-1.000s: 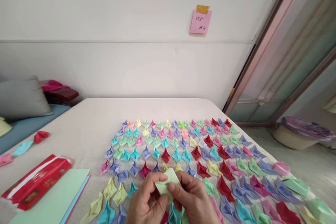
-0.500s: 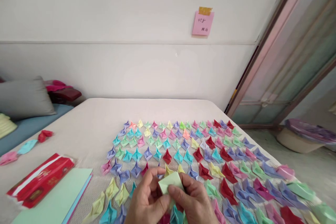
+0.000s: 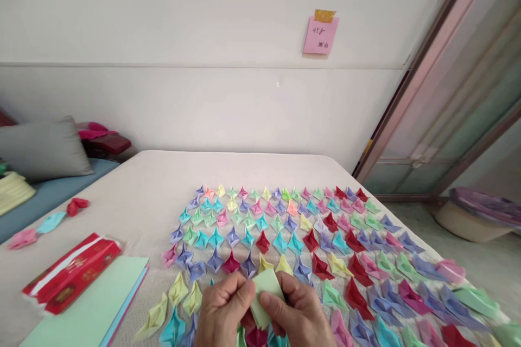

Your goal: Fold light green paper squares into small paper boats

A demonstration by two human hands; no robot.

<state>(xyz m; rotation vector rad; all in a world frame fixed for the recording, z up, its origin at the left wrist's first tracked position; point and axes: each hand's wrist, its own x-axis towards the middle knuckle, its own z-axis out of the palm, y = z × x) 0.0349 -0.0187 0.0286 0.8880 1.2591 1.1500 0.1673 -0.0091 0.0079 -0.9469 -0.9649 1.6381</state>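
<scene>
A small folded piece of pale green paper (image 3: 266, 288) is held between both hands, low in the middle of the head view. My left hand (image 3: 227, 309) pinches its left edge with thumb and forefinger. On the other side, my right hand (image 3: 299, 309) grips it, thumb pressed flat on the front face and fingers behind. Around and beneath the hands stand rows of small folded paper boats (image 3: 262, 242) in many colours. Some boats close to me are partly covered by the hands.
At left, a red packet (image 3: 73, 271) lies on a stack of coloured paper sheets (image 3: 89, 303). Several loose paper pieces (image 3: 51, 222) lie beyond it on the cloth-covered table (image 3: 134, 190). A lined bin (image 3: 476, 214) stands on the floor at right.
My left thumb and fingers have moved up and closed on the paper's left edge. The paper has turned more upright, and the whole view has shifted slightly.
</scene>
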